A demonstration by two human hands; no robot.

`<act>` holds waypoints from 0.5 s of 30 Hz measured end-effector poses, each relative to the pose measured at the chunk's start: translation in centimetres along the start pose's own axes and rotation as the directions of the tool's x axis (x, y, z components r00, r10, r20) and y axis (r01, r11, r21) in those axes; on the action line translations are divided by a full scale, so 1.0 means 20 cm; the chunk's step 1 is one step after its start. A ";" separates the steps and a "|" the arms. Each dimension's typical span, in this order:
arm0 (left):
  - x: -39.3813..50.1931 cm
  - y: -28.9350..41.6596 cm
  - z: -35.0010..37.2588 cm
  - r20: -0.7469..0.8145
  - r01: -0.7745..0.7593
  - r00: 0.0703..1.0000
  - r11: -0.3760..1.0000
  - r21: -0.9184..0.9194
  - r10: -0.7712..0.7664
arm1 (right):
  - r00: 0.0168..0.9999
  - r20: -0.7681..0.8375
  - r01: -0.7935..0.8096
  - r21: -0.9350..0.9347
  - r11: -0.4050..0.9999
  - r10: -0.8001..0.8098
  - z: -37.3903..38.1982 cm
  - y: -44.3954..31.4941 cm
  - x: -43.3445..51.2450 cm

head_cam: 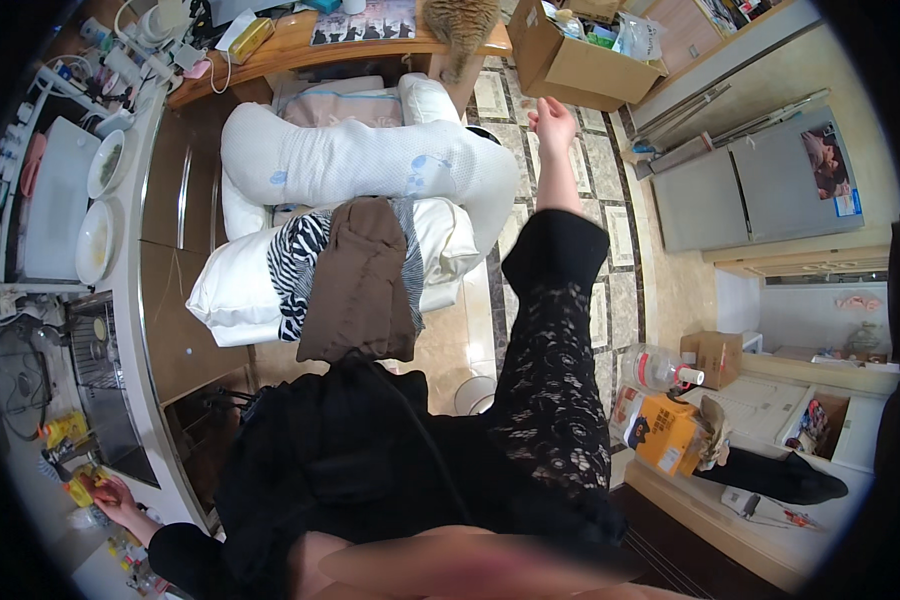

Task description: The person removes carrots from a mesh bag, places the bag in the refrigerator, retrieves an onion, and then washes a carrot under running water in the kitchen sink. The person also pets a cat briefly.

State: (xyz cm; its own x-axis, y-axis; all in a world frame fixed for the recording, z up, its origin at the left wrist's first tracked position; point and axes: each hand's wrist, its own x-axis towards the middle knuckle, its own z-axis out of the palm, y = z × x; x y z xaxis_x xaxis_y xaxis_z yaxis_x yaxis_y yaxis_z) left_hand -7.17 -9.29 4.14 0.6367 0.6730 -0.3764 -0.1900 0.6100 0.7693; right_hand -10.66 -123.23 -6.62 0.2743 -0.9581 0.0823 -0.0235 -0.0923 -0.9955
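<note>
My left hand [116, 501] is at the lower left, over the counter, with its fingertips at a yellow-labelled bottle [82, 487]. Whether the fingers grip it is too small to tell. My right arm reaches forward in a black lace sleeve. The right hand [555, 127] hangs in the air above the tiled floor, its fingers loosely bent and nothing visible in them. Before me, a brown garment [364, 277] and a zebra-print cloth [296, 262] lie draped over a white cushion [229, 292]. Behind them curves a long white pillow [345, 161] with blue prints.
A cardboard box [592, 71] full of items stands past my right hand. A tabby cat [461, 30] is on the wooden desk [292, 41]. Two white bowls [95, 241] sit on the left counter. At right are a grey fridge [765, 180] and a large clear bottle [649, 367].
</note>
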 end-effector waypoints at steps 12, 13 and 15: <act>0.00 -0.05 -0.11 0.428 0.055 0.897 0.988 0.146 -0.113 | 0.966 0.201 0.163 0.025 0.986 -0.165 -0.06 -0.29 -0.31; -0.01 -0.09 -0.11 0.873 0.141 0.451 0.980 0.139 -0.189 | 0.948 0.273 0.158 0.050 0.986 -0.165 0.00 -0.37 -0.38; -0.04 -0.13 -0.17 0.519 0.035 0.853 0.999 0.037 -0.049 | 0.905 0.385 0.201 -0.016 0.980 -0.179 0.13 -0.52 -0.55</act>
State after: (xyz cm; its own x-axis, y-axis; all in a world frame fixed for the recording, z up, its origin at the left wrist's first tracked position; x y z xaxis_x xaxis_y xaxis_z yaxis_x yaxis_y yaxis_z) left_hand -9.64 -10.02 0.72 0.9406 0.3272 -0.0907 -0.1399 0.6168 0.7746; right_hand -10.91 -111.02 2.73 0.6230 -0.7463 0.2344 0.0166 -0.2870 -0.9578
